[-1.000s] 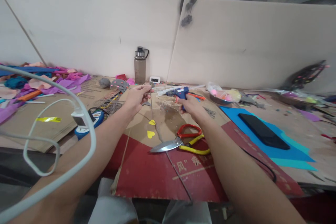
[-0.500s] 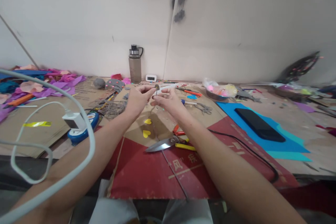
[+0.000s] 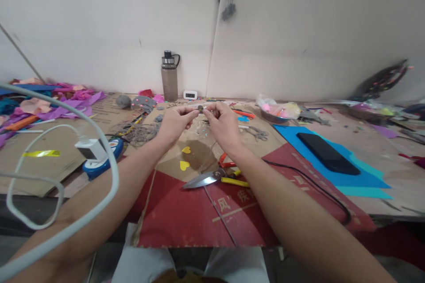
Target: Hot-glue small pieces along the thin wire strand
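Above the cardboard, a small dark round piece [image 3: 200, 108] is pinched between both hands; its kind is too small to tell. My left hand [image 3: 174, 124] is closed on its left side with thumb and forefinger. Opposite it, my right hand [image 3: 223, 124] grips the right side with its fingertips. Below lie two yellow paper hearts [image 3: 184, 165]. Nearer to me rest scissors [image 3: 204, 180] with their blades pointing left. A red-handled tool [image 3: 224, 162], partly hidden by my right forearm, lies beside the scissors.
A white cable [image 3: 114, 172] loops across the left foreground near a blue power strip [image 3: 99, 166]. A bottle [image 3: 169, 78] and small clock [image 3: 190, 94] stand at the back. Right lie a phone [image 3: 327, 152] on blue sheets [image 3: 358, 181] and a bowl [image 3: 275, 116] of bright bits.
My right hand has turned, its fingers now closed in a pinch facing my left hand. A pale strip seen by the fingers earlier no longer shows. The view has tilted slightly down.
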The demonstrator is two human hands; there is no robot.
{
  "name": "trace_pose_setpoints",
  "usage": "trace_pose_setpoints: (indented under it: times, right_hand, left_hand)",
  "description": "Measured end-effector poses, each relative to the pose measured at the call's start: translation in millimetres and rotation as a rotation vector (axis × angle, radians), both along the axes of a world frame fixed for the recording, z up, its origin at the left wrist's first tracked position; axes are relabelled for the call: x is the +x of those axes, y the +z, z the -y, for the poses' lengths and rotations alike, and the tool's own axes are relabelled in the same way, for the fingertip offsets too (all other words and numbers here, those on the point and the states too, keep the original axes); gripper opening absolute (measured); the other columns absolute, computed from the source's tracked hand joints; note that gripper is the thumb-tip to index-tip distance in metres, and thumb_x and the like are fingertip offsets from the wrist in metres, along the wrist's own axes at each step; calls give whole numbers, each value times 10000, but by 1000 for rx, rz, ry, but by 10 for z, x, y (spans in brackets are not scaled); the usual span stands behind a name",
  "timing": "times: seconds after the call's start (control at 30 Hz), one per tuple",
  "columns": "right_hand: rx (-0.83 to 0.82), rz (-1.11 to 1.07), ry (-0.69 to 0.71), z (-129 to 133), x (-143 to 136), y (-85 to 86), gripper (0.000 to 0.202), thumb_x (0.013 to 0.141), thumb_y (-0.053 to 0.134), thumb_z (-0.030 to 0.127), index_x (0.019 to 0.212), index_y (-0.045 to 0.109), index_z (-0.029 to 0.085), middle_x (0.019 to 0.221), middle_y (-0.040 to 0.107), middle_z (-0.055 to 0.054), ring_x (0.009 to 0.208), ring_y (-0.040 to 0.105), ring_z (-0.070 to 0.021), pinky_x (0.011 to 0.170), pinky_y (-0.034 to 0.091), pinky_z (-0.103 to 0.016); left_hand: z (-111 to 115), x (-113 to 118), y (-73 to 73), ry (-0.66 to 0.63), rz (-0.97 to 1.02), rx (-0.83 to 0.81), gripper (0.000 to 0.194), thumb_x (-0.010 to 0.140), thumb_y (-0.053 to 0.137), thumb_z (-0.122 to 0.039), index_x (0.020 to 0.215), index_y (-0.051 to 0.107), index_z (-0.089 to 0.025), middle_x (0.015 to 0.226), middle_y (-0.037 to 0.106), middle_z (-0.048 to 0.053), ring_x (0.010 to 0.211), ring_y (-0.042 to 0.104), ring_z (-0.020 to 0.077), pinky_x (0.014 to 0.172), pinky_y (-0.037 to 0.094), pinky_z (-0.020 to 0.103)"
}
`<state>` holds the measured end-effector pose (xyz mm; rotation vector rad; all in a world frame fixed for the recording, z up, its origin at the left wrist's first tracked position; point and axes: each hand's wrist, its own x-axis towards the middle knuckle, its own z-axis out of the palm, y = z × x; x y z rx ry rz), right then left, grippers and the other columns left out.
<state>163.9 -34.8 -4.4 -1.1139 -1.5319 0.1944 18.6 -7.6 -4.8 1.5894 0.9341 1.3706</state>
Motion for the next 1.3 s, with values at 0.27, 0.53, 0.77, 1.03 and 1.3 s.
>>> trace_pose_setpoints:
  times: [0.27, 0.53, 0.77, 1.03, 1.3]
  right_hand:
    - [53, 95, -66, -17, 25, 6, 123, 806, 563, 257, 701, 549, 194, 665, 488, 13, 664, 429, -137, 656, 334, -283]
    - [126, 158, -113, -19, 34, -11, 109, 798, 567, 210, 695, 534, 197, 713, 526, -4, 710, 466, -148, 680, 353, -293]
    - [65, 126, -119, -14, 39, 5, 81, 785, 593, 255, 773, 637, 188, 696, 554, -7, 680, 482, -148, 666, 375, -293]
    - [-91, 42, 19, -8, 38, 49, 172, 794, 557, 266, 788, 697, 166, 725, 658, -20, 658, 546, -137, 651, 400, -273]
    - [-91, 134, -11, -15, 33, 47, 135, 789, 567, 256, 747, 671, 180, 707, 650, -21, 666, 544, -151, 653, 396, -287]
  left_hand:
    - [35, 13, 19, -61, 28, -12, 191, 669, 724, -291, 758, 656, -136, 538, 516, -43, 437, 423, 49, 425, 342, 199]
    - [120, 21, 94, -52, -80, 9, 122, 697, 682, -246, 678, 629, -138, 508, 513, -43, 411, 422, 41, 423, 344, 191]
    - [94, 12, 77, -76, -79, 42, 97, 700, 662, -226, 709, 621, -139, 531, 522, -45, 421, 430, 43, 428, 349, 188]
    - [90, -2, 100, -91, -126, 18, 91, 712, 653, -226, 705, 634, -138, 544, 536, -31, 445, 441, 48, 454, 375, 186]
    - [90, -26, 152, 9, -193, 38, 128, 673, 670, -262, 723, 680, -145, 583, 583, -10, 454, 445, 62, 424, 362, 191]
